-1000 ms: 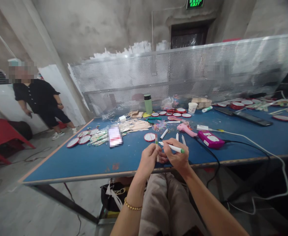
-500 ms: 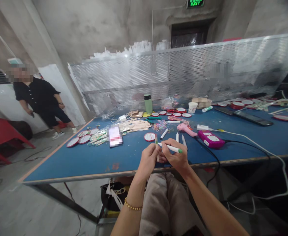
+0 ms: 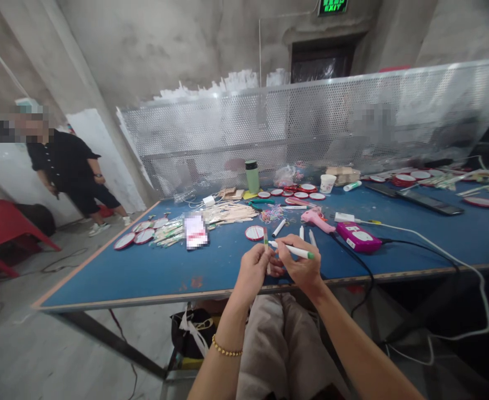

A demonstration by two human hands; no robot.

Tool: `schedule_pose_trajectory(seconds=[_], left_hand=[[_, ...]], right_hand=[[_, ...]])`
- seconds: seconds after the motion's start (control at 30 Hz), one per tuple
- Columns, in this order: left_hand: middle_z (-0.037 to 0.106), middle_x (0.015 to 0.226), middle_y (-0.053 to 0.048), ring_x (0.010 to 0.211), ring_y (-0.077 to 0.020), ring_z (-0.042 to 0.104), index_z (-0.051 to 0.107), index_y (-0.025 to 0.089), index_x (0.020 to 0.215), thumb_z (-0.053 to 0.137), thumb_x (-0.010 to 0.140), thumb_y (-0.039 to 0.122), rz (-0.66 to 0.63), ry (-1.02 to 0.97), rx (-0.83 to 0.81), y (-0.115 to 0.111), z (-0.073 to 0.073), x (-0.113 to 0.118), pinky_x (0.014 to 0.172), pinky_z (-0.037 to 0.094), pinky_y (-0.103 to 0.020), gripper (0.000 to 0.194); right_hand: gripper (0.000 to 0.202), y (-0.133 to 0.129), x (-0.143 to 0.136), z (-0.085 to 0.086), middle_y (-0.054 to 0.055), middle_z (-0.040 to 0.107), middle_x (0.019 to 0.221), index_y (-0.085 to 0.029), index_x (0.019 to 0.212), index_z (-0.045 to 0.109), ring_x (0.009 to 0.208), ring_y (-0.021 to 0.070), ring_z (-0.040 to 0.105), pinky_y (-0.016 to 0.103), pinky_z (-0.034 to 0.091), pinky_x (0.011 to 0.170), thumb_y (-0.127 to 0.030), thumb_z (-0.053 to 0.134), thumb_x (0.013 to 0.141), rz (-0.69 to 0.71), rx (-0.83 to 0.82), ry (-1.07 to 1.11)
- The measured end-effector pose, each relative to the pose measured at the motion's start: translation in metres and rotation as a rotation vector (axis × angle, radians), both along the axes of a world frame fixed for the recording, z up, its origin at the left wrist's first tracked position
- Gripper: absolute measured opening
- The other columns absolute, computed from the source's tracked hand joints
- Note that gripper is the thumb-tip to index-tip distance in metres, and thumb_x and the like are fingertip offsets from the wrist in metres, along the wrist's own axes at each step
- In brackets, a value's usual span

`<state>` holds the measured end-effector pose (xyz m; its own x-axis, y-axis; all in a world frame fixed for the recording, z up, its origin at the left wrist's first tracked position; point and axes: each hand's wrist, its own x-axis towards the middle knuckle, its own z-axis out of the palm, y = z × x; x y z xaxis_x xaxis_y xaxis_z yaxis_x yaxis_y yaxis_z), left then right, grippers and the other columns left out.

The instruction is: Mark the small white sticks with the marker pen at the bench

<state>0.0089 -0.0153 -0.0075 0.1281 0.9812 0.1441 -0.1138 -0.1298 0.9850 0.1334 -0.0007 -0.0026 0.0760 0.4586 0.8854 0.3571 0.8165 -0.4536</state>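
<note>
Near the table's front edge, my left hand (image 3: 256,265) pinches a flat wooden stick (image 3: 265,239) upright; its upper part carries green and reddish colour. My right hand (image 3: 302,263) is closed round a white marker (image 3: 294,250) with a green end, its tip pointing left at the stick. Just behind the stick lies a round white disc with a red rim (image 3: 254,233). A dark-tipped white marker (image 3: 278,227) rests to the right of that disc, and two more pens (image 3: 302,233) lie behind my right hand.
Wooden sticks (image 3: 231,214) and a phone (image 3: 195,230) lie left on the blue table (image 3: 123,278). Rightward are a pink glue gun (image 3: 317,219), a purple box (image 3: 358,236) and cables. A green bottle (image 3: 252,176) and paper cup (image 3: 327,183) stand behind. A person (image 3: 67,166) stands left.
My right hand and the marker have shifted slightly right, away from the stick. My left hand keeps its hold on the stick. The person at left has moved slightly.
</note>
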Motion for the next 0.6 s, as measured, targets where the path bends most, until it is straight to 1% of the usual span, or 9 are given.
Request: schedule_pose_trajectory(seconds=[0.1, 0.17, 0.27, 0.37, 0.47, 0.53, 0.6], left_hand=[[0.066, 0.062, 0.001, 0.05, -0.0162, 0.064, 0.055, 0.019, 0.081, 0.064, 0.075, 0.051, -0.01, -0.022, -0.016, 0.002, -0.002, -0.001, 0.055, 0.055, -0.03, 0.034], [0.068, 0.066, 0.0, 0.054, -0.017, 0.067, 0.055, 0.018, 0.081, 0.065, 0.075, 0.051, -0.019, -0.049, -0.022, 0.003, -0.003, -0.001, 0.056, 0.055, -0.03, 0.034], [0.069, 0.069, 0.0, 0.056, -0.0168, 0.068, 0.056, 0.018, 0.081, 0.066, 0.073, 0.05, -0.022, -0.088, -0.037, 0.004, -0.002, -0.001, 0.06, 0.056, -0.031, 0.035], [0.068, 0.069, 0.0, 0.056, -0.016, 0.068, 0.057, 0.017, 0.081, 0.067, 0.072, 0.052, -0.018, -0.085, -0.046, 0.006, 0.0, 0.0, 0.06, 0.056, -0.029, 0.037], [0.068, 0.065, 0.001, 0.056, -0.0162, 0.068, 0.057, 0.017, 0.083, 0.066, 0.074, 0.052, -0.009, -0.059, -0.07, 0.009, 0.002, 0.001, 0.054, 0.055, -0.027, 0.037], [0.068, 0.066, 0.001, 0.052, -0.0159, 0.067, 0.056, 0.018, 0.085, 0.065, 0.074, 0.049, -0.006, -0.067, -0.092, 0.012, 0.002, 0.001, 0.05, 0.054, -0.026, 0.034], [0.067, 0.064, 0.002, 0.05, -0.0156, 0.066, 0.055, 0.018, 0.084, 0.065, 0.075, 0.044, 0.002, -0.1, -0.107, 0.015, 0.002, 0.0, 0.048, 0.053, -0.026, 0.029]], right_hand=[[0.016, 0.002, 0.001, -0.001, 0.001, 0.067, 0.065, -0.019, 0.075, 0.068, 0.053, 0.0133, 0.062, 0.024, 0.051, 0.051, -0.022, 0.056, 0.086, 0.074, -0.127, 0.084], [0.014, 0.004, 0.002, -0.003, 0.0, 0.067, 0.065, -0.019, 0.081, 0.069, 0.045, 0.0114, 0.059, 0.023, 0.049, 0.045, -0.026, 0.058, 0.086, 0.15, -0.245, 0.167], [0.016, 0.005, 0.003, -0.004, 0.001, 0.069, 0.066, -0.018, 0.089, 0.071, 0.046, 0.0123, 0.061, 0.024, 0.052, 0.046, -0.03, 0.06, 0.085, 0.242, -0.339, 0.25], [0.017, 0.005, 0.004, -0.004, 0.001, 0.07, 0.066, -0.018, 0.089, 0.071, 0.048, 0.0132, 0.063, 0.025, 0.054, 0.048, -0.031, 0.063, 0.084, 0.263, -0.367, 0.327], [0.017, 0.007, 0.005, -0.004, 0.002, 0.071, 0.067, -0.018, 0.089, 0.071, 0.049, 0.0136, 0.063, 0.027, 0.054, 0.05, -0.032, 0.065, 0.082, 0.26, -0.348, 0.379], [0.017, 0.008, 0.005, -0.003, 0.003, 0.071, 0.069, -0.018, 0.09, 0.071, 0.051, 0.0143, 0.064, 0.028, 0.055, 0.051, -0.031, 0.067, 0.08, 0.276, -0.355, 0.373], [0.016, 0.008, 0.004, -0.004, 0.002, 0.07, 0.067, -0.018, 0.088, 0.071, 0.051, 0.0151, 0.064, 0.028, 0.055, 0.051, -0.031, 0.068, 0.079, 0.292, -0.358, 0.363]])
